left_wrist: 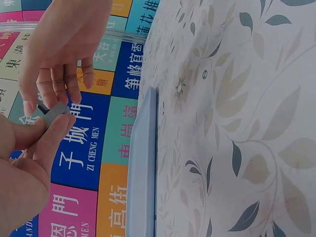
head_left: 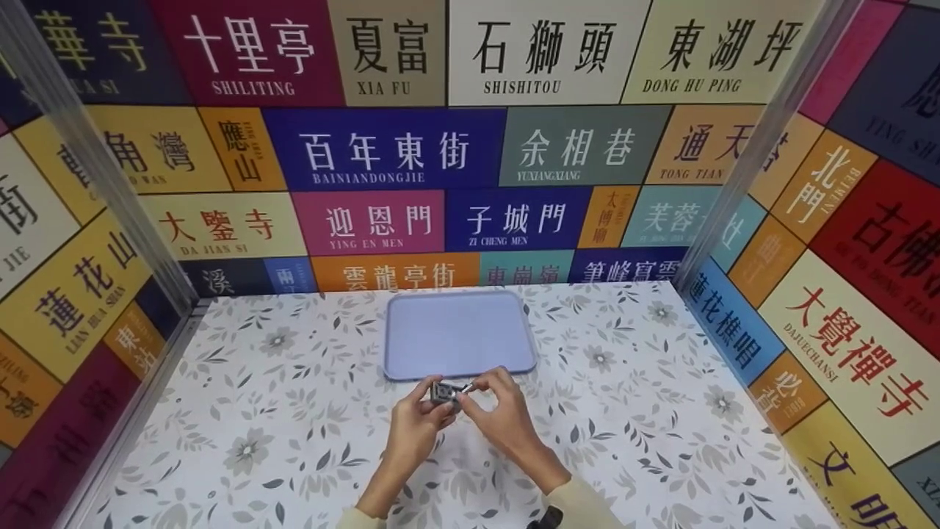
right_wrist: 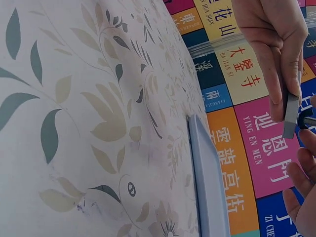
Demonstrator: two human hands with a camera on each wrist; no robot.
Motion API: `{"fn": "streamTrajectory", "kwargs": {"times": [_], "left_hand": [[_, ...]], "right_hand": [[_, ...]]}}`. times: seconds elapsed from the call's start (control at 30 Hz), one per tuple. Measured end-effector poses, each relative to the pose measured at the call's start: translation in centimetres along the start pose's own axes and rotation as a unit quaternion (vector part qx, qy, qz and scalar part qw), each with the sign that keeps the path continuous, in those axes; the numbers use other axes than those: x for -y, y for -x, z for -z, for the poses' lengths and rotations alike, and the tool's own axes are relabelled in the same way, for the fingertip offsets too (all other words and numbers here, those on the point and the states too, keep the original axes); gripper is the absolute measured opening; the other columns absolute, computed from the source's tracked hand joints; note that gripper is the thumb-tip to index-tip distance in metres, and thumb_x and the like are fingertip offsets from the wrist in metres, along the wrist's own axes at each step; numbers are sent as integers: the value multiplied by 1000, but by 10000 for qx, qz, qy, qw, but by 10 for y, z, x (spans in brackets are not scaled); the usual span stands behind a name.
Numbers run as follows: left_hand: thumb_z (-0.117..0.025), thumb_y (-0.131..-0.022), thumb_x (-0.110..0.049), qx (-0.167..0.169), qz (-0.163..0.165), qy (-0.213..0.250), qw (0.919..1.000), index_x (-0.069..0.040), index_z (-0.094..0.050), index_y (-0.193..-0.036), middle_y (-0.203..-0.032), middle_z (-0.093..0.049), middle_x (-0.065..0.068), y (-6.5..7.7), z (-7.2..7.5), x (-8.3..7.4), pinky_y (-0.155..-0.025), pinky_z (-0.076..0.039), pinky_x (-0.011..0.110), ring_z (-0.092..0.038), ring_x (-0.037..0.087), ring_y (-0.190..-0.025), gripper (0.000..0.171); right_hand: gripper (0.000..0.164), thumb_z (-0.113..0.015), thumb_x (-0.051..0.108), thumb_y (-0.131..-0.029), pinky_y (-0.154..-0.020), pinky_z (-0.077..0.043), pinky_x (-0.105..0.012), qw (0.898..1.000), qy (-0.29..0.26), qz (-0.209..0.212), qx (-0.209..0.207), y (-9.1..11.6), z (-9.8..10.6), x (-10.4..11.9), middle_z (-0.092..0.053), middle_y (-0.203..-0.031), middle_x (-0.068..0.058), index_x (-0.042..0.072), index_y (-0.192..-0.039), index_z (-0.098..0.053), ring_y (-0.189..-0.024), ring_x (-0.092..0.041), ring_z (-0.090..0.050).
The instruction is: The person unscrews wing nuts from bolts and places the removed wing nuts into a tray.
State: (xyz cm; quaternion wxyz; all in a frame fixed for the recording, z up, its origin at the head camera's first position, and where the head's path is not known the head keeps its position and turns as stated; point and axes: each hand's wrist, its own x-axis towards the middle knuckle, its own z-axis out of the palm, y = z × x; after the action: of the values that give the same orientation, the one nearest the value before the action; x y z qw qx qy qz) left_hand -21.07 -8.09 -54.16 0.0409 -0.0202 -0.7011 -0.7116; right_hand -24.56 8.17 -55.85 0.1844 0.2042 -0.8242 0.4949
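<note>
My left hand [head_left: 413, 422] grips a small grey rectangular block [head_left: 443, 393] between thumb and fingers, above the table near the tray's front edge. Its upper face carries darker markings too small to make out. At the block's right side, my right hand [head_left: 505, 413] pinches a slim dark piece [head_left: 468, 387] between thumb and forefinger. In the right wrist view, the block [right_wrist: 292, 116] shows a flat, narrow edge, with the dark piece [right_wrist: 309, 120] beside it. Whether the two are joined cannot be told. The left wrist view shows the block [left_wrist: 55, 113] partly covered by fingers.
Just beyond the hands, a pale blue-purple tray [head_left: 461, 334] lies on the table. A white floral cloth [head_left: 294, 433] covers the tabletop. Walls with colourful sign panels [head_left: 400, 150] enclose the back and both sides, with clear corner strips [head_left: 756, 139].
</note>
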Motion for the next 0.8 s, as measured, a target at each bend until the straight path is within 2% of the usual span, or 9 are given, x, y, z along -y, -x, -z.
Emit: {"fn": "streamTrajectory", "kwargs": {"times": [0.2,0.4,0.57,0.8], "left_hand": [[-59,-92,14,-5,77,102,9999,14,-46,-139,-104,-70,36,0,0,-2,-80,-67,27,-76,28,-91,48],[-60,-93,11,15,68,-11,10000,12,-48,-139,-103,-71,34,1,-1,-2,-79,-67,26,-76,30,-92,47],[-61,-93,10,69,4,-182,9998,11,-49,-138,-99,-72,33,1,0,-1,-77,-67,25,-75,34,-90,47],[-60,-93,11,136,-76,-151,9998,14,-47,-138,-101,-71,35,2,1,-1,-77,-67,26,-75,39,-90,47]], "right_hand": [[16,-79,27,-87,-83,-53,-28,9998,-59,-135,108,0,0,1,-59,-99,3,17,-95,-70,-93,-18,-60],[12,-76,20,-90,-84,-51,-30,9990,-375,-101,213,-1,2,1,-59,-102,4,21,-101,-72,-95,-16,-58],[21,-75,6,-87,-82,-52,-35,9984,-522,176,160,-2,3,2,-63,-105,0,19,-103,-72,-97,-20,-60],[33,-71,-16,-76,-79,-51,-32,9977,-472,487,84,-4,1,5,-63,-103,-11,9,-99,-72,-95,-29,-61]]}}
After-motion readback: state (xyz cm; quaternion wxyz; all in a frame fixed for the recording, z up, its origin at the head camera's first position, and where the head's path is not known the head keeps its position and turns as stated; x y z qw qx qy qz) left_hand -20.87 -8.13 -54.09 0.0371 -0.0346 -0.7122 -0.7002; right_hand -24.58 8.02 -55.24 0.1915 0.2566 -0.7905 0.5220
